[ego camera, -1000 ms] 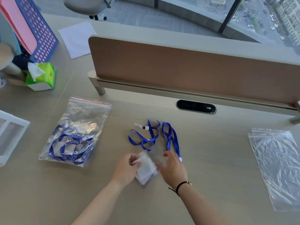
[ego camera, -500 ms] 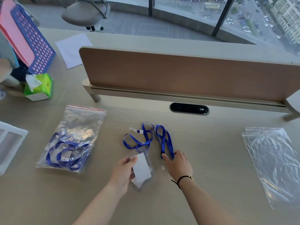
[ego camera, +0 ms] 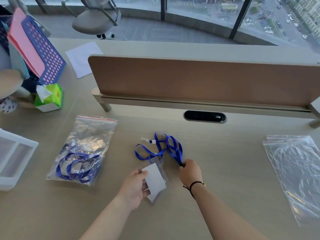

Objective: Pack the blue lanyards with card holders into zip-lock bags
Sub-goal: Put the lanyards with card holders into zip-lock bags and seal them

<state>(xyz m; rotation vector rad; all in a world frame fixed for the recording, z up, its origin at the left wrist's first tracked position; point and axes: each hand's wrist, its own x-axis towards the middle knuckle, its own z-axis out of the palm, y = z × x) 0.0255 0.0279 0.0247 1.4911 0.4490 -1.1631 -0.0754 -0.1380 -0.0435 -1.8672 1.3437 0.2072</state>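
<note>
Your desk (ego camera: 225, 196) carries empty zip-lock bags (ego camera: 297, 174) at 3 o'clock and a filled zip-lock bag (ego camera: 83, 149) at 9 o'clock. Two loose blue lanyards (ego camera: 162, 148) lie at centre. Your left hand (ego camera: 135, 186) grips a card holder (ego camera: 155, 181) at 6 o'clock. Your right hand (ego camera: 190, 172) pinches the right lanyard's clip end, just beside the holder.

It was a high-rise office: a partition screen (ego camera: 199, 80) divided the surface (ego camera: 225, 170), with a swivel chair (ego camera: 97, 19) by the windows.
</note>
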